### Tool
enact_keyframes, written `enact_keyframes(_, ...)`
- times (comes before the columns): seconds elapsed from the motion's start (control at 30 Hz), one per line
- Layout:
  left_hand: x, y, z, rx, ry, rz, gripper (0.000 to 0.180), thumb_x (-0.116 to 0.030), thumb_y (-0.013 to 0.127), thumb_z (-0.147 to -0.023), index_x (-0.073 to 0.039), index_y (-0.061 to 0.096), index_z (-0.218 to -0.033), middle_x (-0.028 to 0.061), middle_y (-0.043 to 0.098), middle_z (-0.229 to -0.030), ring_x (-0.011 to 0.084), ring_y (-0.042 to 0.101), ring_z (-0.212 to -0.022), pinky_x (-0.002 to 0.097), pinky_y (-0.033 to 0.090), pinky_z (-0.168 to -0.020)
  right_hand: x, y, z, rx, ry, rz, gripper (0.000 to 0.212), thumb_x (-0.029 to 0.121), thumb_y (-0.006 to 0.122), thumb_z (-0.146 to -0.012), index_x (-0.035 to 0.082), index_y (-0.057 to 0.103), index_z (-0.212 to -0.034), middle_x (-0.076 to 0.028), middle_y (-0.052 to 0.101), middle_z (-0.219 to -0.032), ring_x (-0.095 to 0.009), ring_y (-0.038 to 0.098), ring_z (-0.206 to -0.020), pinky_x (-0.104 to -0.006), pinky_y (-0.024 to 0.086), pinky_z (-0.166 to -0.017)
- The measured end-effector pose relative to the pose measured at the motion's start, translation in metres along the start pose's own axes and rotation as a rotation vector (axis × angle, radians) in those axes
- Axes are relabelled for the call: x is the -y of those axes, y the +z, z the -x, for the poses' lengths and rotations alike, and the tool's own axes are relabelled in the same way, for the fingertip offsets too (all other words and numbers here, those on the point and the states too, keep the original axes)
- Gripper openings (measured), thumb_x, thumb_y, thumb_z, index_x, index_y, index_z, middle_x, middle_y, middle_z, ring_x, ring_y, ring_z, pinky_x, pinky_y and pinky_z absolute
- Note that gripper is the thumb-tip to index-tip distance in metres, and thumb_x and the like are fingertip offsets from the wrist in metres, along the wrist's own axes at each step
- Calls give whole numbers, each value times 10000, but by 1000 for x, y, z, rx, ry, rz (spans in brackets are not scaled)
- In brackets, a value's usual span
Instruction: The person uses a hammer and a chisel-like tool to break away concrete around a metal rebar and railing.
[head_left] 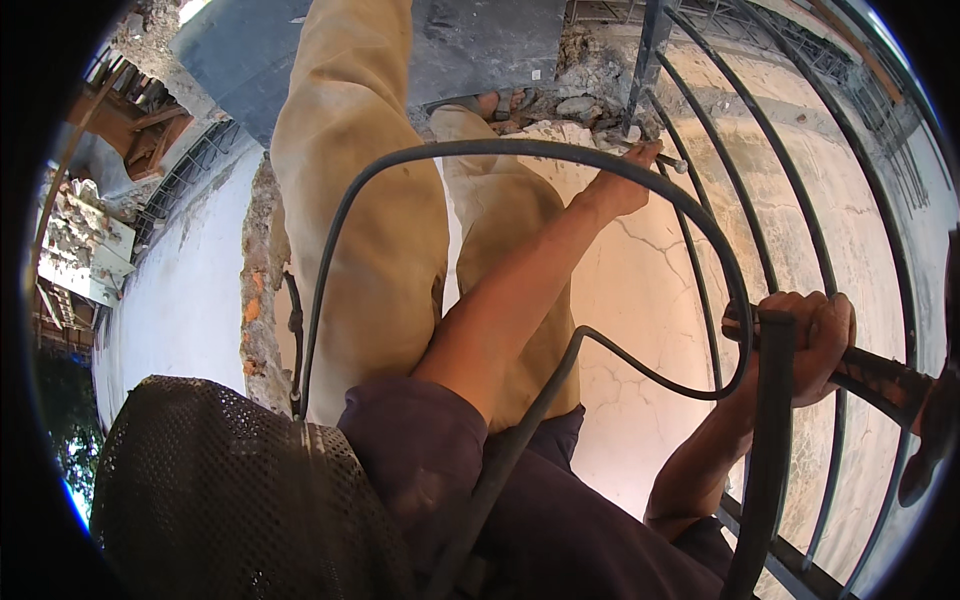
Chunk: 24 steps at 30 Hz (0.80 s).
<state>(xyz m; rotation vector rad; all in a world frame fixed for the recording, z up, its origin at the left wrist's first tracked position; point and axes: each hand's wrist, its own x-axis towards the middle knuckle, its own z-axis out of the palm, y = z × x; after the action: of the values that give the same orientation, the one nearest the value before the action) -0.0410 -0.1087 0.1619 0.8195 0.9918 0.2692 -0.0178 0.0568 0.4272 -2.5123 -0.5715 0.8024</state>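
Observation:
My left hand (622,186) is closed round a thin metal chisel (676,163), whose blunt end sticks out to the right. It rests by the broken masonry edge (575,108) at the foot of a black metal bar. Lower and to the right, my right hand (818,338) grips the dark handle of a hammer (880,382). The hammer's dark head lies at the picture's right rim, partly cut off and apart from the chisel. A black cable (520,148) loops across the view in front of my left forearm.
A black metal grille (748,215) curves down the right side, before a cracked plaster wall (640,440). Tan-trousered legs (350,230) stretch upward over a broken wall edge (257,310). Dark panels (490,50) lie at the top, rubble and wooden pieces (150,130) at the upper left.

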Motion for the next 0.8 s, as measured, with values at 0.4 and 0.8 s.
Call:
enact_keyframes(0.4,-40,-5,-33,109,-24,32,407,-423,619,-932,-22,654,-989,211,628,-1065,371,608,-980,454,471,-862,-54,-9,-1,206,601,429,223,154,590,-883,121,439,-723,68,371,-522,-22,321,-394,-217,254,-373)
enact_keyframes(0.8,-37,3,-23,-103,-98,11,483,-412,562,-975,15,634,-762,207,632,-784,371,591,-767,459,463,-713,-48,-22,41,221,765,325,241,135,637,-876,101,449,-729,65,366,-532,-18,302,-393,-207,233,-368)
